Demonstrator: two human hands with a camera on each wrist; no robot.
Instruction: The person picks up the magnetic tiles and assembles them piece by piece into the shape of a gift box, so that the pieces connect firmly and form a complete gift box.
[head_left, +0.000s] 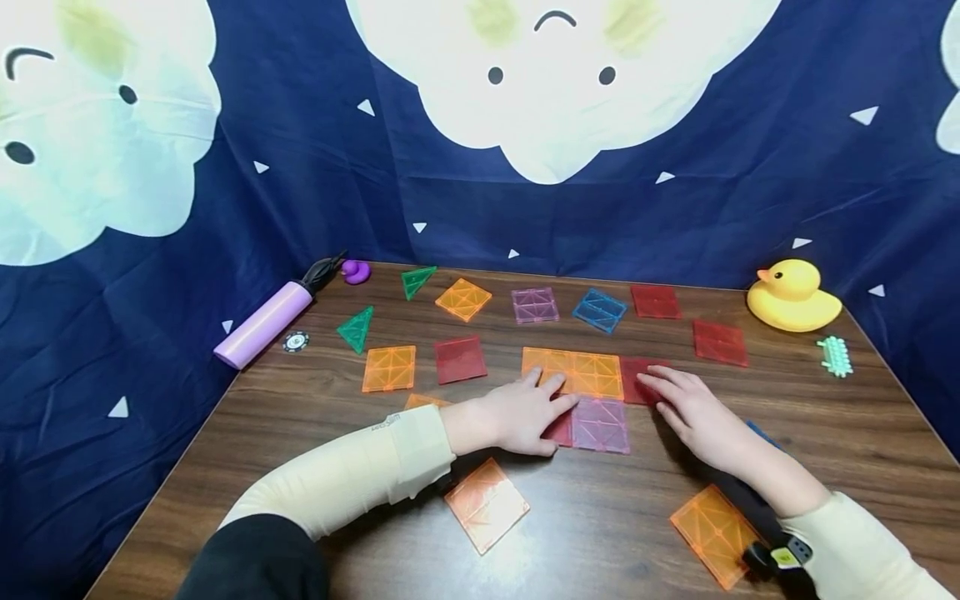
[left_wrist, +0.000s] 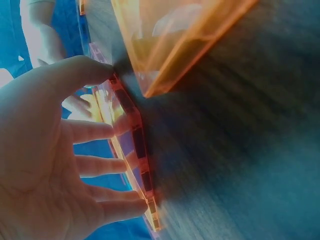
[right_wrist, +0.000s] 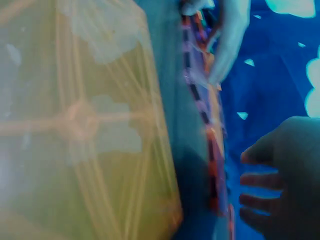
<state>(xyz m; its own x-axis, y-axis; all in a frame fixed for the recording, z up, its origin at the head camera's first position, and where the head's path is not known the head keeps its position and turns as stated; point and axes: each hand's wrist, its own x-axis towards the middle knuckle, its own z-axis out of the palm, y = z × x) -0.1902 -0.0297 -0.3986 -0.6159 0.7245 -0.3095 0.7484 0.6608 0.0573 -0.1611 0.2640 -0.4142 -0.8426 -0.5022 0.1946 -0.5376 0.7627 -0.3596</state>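
Observation:
Several flat translucent tiles lie edge to edge mid-table: two orange tiles (head_left: 597, 377), a red tile (head_left: 635, 385) at their right end, and below them a purple tile (head_left: 600, 425) beside another red tile (head_left: 558, 429). My left hand (head_left: 522, 414) rests spread over the lower red tile, its longer fingers reaching onto the orange ones. In the left wrist view, the thumb of that left hand (left_wrist: 45, 135) touches the red tile's near edge (left_wrist: 129, 107). With fingers extended, my right hand (head_left: 697, 417) has its fingertips over the red tile at the right end, partly covering it.
Loose tiles surround the group, including an orange tile (head_left: 487, 505) in front and another orange tile (head_left: 716, 533) near the right wrist. Behind stand a yellow duck (head_left: 793, 296) and a purple duck (head_left: 356, 272). A lilac pump (head_left: 264, 325) lies at the left edge.

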